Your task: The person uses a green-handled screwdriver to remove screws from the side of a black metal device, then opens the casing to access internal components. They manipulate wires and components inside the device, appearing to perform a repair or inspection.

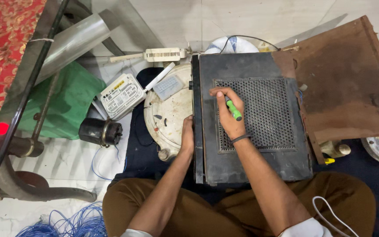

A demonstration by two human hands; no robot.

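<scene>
Your right hand [230, 115] closing fully round green-handled screwdriver [234, 109], tip meeting perforated grille [259, 112] atop black metal case [248, 118] lying before your knees. Left hand [187, 137] bracing case's left edge, fingers flat, gripping nothing. Be keeping driver upright, pressing steadily.

The tip of the green-handled screwdriver [234, 109] is hidden beneath the right hand [229, 115]. The left hand's [187, 137] fingertips are concealed behind the black metal case's [251, 162] edge. The blue wire coil [64, 223] and white cable [334, 216] are cut off at the bottom edge; the router's [122, 95] markings are too small to be made out.
</scene>
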